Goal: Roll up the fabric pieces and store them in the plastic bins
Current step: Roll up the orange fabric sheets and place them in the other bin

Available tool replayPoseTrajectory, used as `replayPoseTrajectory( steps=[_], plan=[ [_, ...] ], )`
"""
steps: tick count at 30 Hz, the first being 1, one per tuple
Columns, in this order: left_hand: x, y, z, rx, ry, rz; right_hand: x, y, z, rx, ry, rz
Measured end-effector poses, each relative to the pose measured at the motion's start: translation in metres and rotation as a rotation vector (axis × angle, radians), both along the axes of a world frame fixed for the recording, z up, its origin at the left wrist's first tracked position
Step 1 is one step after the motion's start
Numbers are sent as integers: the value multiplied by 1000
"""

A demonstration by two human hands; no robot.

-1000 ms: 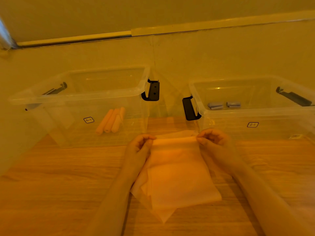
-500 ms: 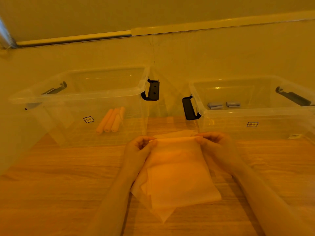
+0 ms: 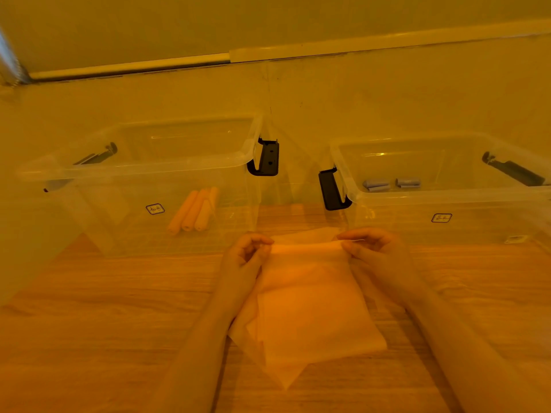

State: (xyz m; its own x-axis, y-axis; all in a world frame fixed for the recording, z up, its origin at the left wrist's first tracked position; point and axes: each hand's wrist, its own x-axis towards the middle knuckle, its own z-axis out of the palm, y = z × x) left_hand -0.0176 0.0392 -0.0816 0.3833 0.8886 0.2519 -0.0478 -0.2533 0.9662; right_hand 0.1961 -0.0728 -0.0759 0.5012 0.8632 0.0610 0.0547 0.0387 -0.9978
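Both hands pinch the far edge of the orange cloth (image 3: 310, 296) at mid-frame on the desk (image 3: 104, 308): left hand (image 3: 246, 257) and right hand (image 3: 371, 248), each grip closed on a corner. Since half a second ago the edge has curled thicker. The left bin (image 3: 89, 174) holds three orange rolls (image 3: 193, 210); the right bin (image 3: 447, 198) holds grey rolls (image 3: 392, 183).

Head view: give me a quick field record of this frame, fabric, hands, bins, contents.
fabric: orange pieces stacked on wooden table, far edge of the top piece lifted
left hand: pinches the far left corner
right hand: pinches the far right corner
left bin: clear, holds three orange rolls
right bin: clear, holds two grey rolls
lids: none on either bin
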Motion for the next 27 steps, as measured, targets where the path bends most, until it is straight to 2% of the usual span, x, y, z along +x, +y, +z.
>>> replayPoseTrajectory(
  steps=[4,11,16,20,23,27],
  plan=[
    [0,0,0,6,28,11,-1,0,1,-18,5,14],
    [-1,-2,3,-137,9,-22,0,-1,1,-21,49,16],
    [0,-7,8,-96,-14,-33,-1,-1,0,11,29,2],
    [-2,-4,7,-31,54,0,-1,0,0,26,1,-13],
    [-1,-3,5,-48,7,-4,-1,-1,2,58,-7,-4],
    [0,-1,2,23,4,11,-2,-1,2,78,22,27]
  ],
)
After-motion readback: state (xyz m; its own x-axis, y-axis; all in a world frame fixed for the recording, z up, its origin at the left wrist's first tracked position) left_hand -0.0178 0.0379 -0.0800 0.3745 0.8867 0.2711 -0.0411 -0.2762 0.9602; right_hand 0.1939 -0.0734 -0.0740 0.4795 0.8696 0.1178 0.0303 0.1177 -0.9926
